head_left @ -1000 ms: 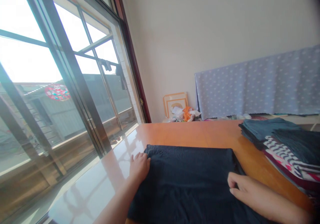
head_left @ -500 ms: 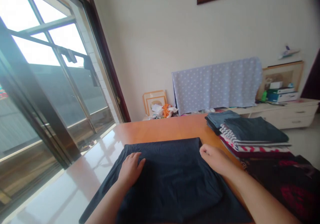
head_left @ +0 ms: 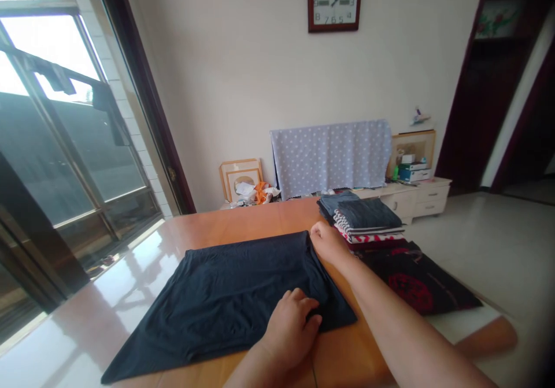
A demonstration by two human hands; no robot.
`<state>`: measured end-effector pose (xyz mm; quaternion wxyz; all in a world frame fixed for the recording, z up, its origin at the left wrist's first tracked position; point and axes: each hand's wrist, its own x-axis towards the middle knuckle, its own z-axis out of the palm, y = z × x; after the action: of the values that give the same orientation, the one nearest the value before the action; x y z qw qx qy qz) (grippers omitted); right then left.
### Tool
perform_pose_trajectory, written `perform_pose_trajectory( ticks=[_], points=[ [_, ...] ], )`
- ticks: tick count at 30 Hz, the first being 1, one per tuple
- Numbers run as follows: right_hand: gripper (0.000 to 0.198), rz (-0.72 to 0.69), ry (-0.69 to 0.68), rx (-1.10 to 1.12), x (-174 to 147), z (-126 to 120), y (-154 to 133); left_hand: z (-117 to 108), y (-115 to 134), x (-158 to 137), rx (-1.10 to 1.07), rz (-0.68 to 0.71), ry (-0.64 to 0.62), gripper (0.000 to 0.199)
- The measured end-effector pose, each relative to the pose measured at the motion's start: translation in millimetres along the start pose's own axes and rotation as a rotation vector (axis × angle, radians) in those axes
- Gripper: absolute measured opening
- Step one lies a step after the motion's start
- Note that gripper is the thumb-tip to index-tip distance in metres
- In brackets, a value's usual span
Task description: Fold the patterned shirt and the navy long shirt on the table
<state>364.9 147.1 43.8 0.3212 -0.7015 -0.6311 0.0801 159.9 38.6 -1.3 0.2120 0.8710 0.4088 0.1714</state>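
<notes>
A dark navy garment [head_left: 234, 289] lies spread on the wooden table in front of me, a few wrinkles across its middle. My right hand [head_left: 326, 239] is closed in a pinch at its far right corner. My left hand [head_left: 295, 321] rests on the near right part of the cloth, fingers slightly bent and thumb apart from them. Whether this is a shirt or trousers I cannot tell.
Folded clothes stand in a stack [head_left: 368, 214] at the table's far right, with a black and red garment [head_left: 411, 281] nearer me. A glass door [head_left: 78, 145] is on the left. Behind the table stands a low white cabinet [head_left: 429, 197], partly under a dotted cloth [head_left: 333, 156].
My left hand has moved from the garment's far left part to its near right part. My right hand stays at the far right corner. The view has turned right and tilted up.
</notes>
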Motion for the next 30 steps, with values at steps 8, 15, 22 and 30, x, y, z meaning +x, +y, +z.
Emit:
perform_pose_trajectory(
  ticks=[8, 15, 22, 30],
  points=[
    [0.018, 0.118, -0.206, -0.162, -74, -13, 33, 14, 0, -3, 0.022, -0.034, 0.061, 0.033],
    [0.007, 0.125, -0.21, -0.138, -113, -7, 41, 19, 10, -9, 0.111, -0.035, 0.126, 0.033],
    [0.014, 0.145, -0.208, -0.026, -122, -5, 50, 19, 12, -7, 0.121, -0.091, 0.105, 0.042],
    [0.021, 0.251, -0.276, 0.508, -125, 3, 37, 37, 32, 12, 0.156, -0.192, 0.163, 0.087]
  ],
)
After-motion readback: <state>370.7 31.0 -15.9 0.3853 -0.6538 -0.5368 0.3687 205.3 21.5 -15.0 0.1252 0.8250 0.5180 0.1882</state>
